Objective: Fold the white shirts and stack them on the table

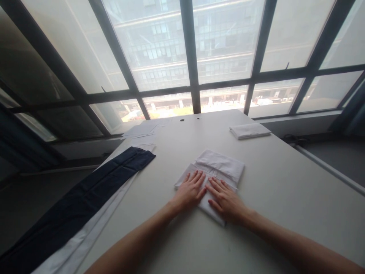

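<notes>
A white garment, partly folded, lies on the white table in front of me. One of its panels is folded over at the far side, and creases run across its middle. My left hand rests flat on the garment's left part, fingers stretched out. Beside it, my right hand presses flat on the right part with its fingers spread. The two hands are close together near the garment's centre and hide some of the cloth beneath. Neither is gripping anything.
Dark navy trousers lie along the table's left edge, over white cloth. White paper sheets are at the far left. A folded white cloth sits near the far right edge. Large windows stand behind the table.
</notes>
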The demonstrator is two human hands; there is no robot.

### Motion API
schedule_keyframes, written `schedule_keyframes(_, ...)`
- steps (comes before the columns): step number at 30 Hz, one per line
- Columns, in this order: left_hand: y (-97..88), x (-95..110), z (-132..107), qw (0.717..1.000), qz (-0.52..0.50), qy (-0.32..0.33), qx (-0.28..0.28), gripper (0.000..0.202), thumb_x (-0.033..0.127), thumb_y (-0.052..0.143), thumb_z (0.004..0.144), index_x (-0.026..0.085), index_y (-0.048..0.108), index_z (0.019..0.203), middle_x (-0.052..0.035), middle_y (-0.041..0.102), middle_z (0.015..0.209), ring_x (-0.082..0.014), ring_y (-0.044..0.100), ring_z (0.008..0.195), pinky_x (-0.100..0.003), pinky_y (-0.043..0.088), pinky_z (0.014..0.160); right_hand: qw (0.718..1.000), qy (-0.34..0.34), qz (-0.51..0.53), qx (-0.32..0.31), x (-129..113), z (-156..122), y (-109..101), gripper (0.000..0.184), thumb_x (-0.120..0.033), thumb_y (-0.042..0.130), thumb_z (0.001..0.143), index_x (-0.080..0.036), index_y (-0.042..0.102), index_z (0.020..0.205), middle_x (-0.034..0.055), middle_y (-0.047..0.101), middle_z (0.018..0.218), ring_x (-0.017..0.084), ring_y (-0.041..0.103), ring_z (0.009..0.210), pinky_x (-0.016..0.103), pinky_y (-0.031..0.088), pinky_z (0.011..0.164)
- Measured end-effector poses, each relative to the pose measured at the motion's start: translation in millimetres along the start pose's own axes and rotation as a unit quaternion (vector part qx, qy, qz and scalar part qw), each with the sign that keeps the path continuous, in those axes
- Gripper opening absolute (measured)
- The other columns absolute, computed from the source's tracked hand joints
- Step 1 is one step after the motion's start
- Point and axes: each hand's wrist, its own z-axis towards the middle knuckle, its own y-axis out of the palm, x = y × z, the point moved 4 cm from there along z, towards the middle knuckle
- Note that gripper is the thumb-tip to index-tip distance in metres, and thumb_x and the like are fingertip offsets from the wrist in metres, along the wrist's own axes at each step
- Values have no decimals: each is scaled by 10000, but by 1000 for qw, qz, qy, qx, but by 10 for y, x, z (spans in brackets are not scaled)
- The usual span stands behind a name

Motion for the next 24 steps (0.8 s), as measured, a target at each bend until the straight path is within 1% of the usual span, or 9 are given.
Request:
schedule_keyframes(4, 4, -28, -5, 1000, 8, 1, 7, 623, 524, 287, 1049, 176, 338, 1564, -107, 254, 1644, -261, 168, 1536, -492, 166, 1244, 1000, -18, -2, 15, 0, -14, -25, 585, -426, 436, 1012, -146, 424, 1525, 121, 327, 1616, 269, 269, 1507, 480, 237, 1232)
schedule_keyframes(6, 2, -21, -12, 1000, 6, 0, 10, 619, 519, 293, 1049, 176, 340, 1562, -106, 256, 1645, -264, 163, 1537, -492, 163, 1244, 999, -19, -7, 43, 24, -41, -91, 543, -381, 456, 1008, -123, 473, 1486, 140, 397, 1581, 274, 341, 1473, 467, 291, 1211)
schedule_keyframes(10, -38, -6, -4, 1000, -14, 8, 12, 592, 499, 342, 1045, 208, 345, 1560, -92, 269, 1645, -289, 168, 1536, -528, 176, 1231, 991, 24, -14, 133, 145, -128, -297, 360, -249, 433, 1011, -138, 638, 1285, 144, 634, 1328, 258, 564, 1235, 424, 457, 1072)
schedule_keyframes(12, -92, -19, 35, 999, -35, 18, 13, 540, 444, 383, 1045, 233, 381, 1541, -79, 330, 1624, -291, 228, 1520, -531, 210, 1218, 986, 39, -22, 160, 201, -162, -364, 304, -215, 449, 1000, -169, 676, 1197, 125, 679, 1203, 256, 600, 1123, 425, 499, 992)
schedule_keyframes(13, -128, -32, 67, 998, -48, 25, 18, 502, 396, 403, 1043, 243, 412, 1522, -73, 387, 1597, -280, 288, 1498, -510, 242, 1209, 985, 41, -27, 165, 221, -170, -377, 285, -203, 464, 991, -180, 685, 1170, 117, 685, 1171, 258, 602, 1096, 429, 505, 970)
schedule_keyframes(15, -211, -64, 158, 996, -69, 41, 39, 432, 288, 435, 1030, 257, 496, 1457, -62, 525, 1496, -243, 436, 1403, -441, 326, 1168, 985, 40, -31, 162, 248, -163, -373, 269, -188, 485, 978, -190, 688, 1156, 107, 686, 1158, 262, 594, 1088, 432, 501, 961)
schedule_keyframes(17, -280, -95, 276, 994, -71, 51, 64, 377, 226, 469, 1011, 263, 578, 1370, -56, 623, 1363, -227, 537, 1268, -399, 395, 1097, 988, 38, -27, 149, 260, -129, -349, 276, -197, 494, 978, -188, 677, 1184, 104, 676, 1211, 267, 574, 1124, 436, 484, 986)
schedule_keyframes(20, -310, -114, 458, 995, -46, 43, 71, 251, 247, 535, 992, 269, 674, 1200, -54, 665, 1217, -246, 564, 1149, -406, 439, 1004, 991, 41, -15, 128, 267, -45, -330, 277, -256, 513, 984, -187, 670, 1202, 99, 649, 1305, 275, 547, 1171, 439, 461, 1015)
schedule_keyframes(24, -278, -84, 613, 998, -41, 24, 48, 114, 291, 599, 966, 260, 698, 1013, -44, 649, 1142, -248, 543, 1130, -400, 439, 971, 995, 39, -2, 95, 278, 61, -339, 245, -302, 532, 980, -197, 691, 1135, 92, 673, 1268, 273, 559, 1137, 434, 445, 1013)
